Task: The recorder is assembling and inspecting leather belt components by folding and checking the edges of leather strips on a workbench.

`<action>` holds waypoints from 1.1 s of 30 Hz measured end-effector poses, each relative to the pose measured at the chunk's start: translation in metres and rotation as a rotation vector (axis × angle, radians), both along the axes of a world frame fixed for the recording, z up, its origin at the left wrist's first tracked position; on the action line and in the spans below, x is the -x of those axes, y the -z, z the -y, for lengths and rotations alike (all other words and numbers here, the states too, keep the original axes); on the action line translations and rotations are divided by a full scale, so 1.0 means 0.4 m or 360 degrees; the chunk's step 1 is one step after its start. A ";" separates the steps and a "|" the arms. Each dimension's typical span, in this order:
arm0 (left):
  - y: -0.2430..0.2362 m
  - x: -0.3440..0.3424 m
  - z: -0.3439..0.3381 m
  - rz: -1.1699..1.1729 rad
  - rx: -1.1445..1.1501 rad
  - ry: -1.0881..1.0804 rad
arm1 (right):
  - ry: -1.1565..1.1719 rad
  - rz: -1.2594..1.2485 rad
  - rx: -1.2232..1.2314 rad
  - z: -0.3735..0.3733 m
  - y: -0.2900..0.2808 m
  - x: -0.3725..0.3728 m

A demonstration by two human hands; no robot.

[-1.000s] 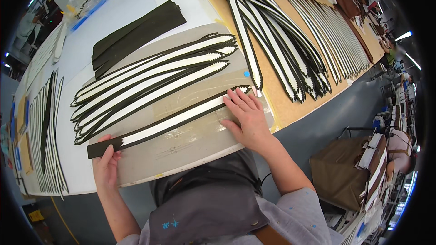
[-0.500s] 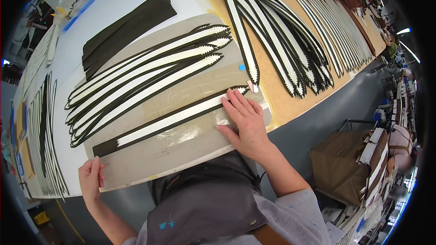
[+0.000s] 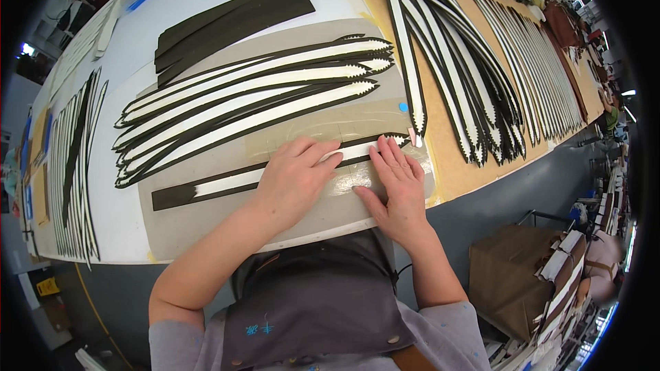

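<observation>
A long black strip with a white centre band (image 3: 230, 181) lies across the grey work mat (image 3: 199, 227) in front of me. My left hand (image 3: 295, 175) rests on its middle, fingers slightly bent and thumb a little apart from them. Near the strip's pointed, zigzag-edged right end, my right hand (image 3: 399, 189) lies flat with fingers stretched and thumb spread. Both hands press on the strip from above; part of it is hidden under them. Just behind lies a pile of similar black-and-white strips (image 3: 240, 106).
Plain black strips (image 3: 230, 27) are stacked farther back. Another bundle of black-and-white strips (image 3: 454, 62) covers the brown board (image 3: 447, 182) at right, beside a row of thin strips (image 3: 529, 62). More narrow strips (image 3: 75, 172) lie at left. A brown-covered stack (image 3: 509, 268) stands right of the table.
My left hand has moved right from the strip's plain black left end to its middle. The right hand stays by the pointed end. The whole view has shifted slightly.
</observation>
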State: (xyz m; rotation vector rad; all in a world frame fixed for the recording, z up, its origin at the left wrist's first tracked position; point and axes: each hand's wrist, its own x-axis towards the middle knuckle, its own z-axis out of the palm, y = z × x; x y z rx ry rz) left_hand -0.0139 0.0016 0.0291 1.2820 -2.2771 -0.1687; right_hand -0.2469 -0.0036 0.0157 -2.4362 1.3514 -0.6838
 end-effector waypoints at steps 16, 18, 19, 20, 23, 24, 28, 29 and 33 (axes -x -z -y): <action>0.034 0.020 0.024 -0.0148 0.0037 -0.0077 | 0.0008 -0.0086 0.0003 0.001 -0.006 0.002; 0.029 0.019 0.022 -0.0130 0.0021 -0.0093 | -0.0014 -0.0040 -0.0034 0.001 0.002 -0.001; 0.028 0.018 0.020 -0.0119 0.0008 -0.0101 | -0.0001 -0.0051 -0.0032 0.002 0.001 0.000; 0.029 0.019 0.021 -0.0106 -0.0006 -0.0111 | -0.0002 -0.0051 -0.0026 0.002 -0.001 0.003; 0.034 0.018 0.022 -0.0109 0.0018 -0.0105 | -0.0001 -0.0032 -0.0015 0.001 0.001 0.002; 0.035 0.018 0.022 -0.0109 0.0017 -0.0105 | 0.0000 -0.0033 -0.0016 0.001 0.000 0.002; 0.032 0.017 0.022 -0.0117 -0.0003 -0.0108 | 0.0004 -0.0020 -0.0014 0.002 -0.001 0.002; 0.030 0.018 0.022 -0.0118 -0.0005 -0.0108 | 0.0006 -0.0021 -0.0016 0.002 -0.002 0.002; 0.032 0.015 0.025 -0.0100 0.0042 -0.0091 | 0.0011 -0.0017 -0.0019 0.001 0.001 0.004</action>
